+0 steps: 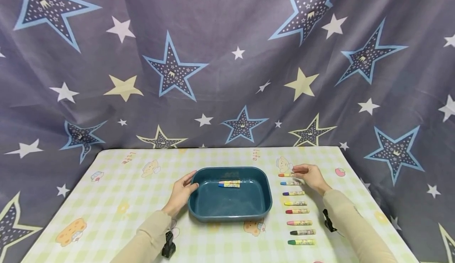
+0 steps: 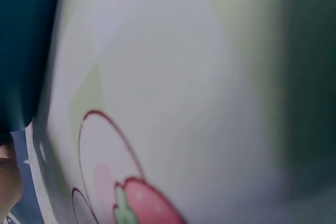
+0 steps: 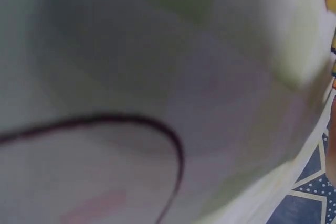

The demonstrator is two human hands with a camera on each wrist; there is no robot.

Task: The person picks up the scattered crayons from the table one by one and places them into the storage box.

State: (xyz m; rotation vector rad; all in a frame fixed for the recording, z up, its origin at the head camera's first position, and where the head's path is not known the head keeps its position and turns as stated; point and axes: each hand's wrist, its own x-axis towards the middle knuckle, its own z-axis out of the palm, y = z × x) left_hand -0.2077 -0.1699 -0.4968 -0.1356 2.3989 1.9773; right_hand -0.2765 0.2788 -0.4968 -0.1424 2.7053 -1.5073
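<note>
My left hand (image 1: pixel 182 194) grips the left rim of a dark teal plastic basin (image 1: pixel 231 216), its thumb over the edge. Inside the basin lie a blue crayon (image 1: pixel 229 185) and a pink crayon (image 1: pixel 227 182), side by side. On the right, my right hand (image 1: pixel 311 177) pinches the right end of an orange crayon (image 1: pixel 285 175) at the top of a column of crayons. The left wrist view catches the basin's side (image 2: pixel 23 51) and a bit of a finger (image 2: pixel 9 182). Only a sliver of the right hand (image 3: pixel 331 150) shows in the right wrist view.
Below the orange crayon, several crayons lie in a column: light blue (image 1: pixel 291 183), purple (image 1: pixel 293 193), yellow (image 1: pixel 296 203), red (image 1: pixel 297 211), pink (image 1: pixel 299 223), black (image 1: pixel 303 232) and green (image 1: pixel 301 242). A checked cloth (image 1: pixel 117 200) covers the table; a star-patterned curtain (image 1: pixel 220 85) hangs behind.
</note>
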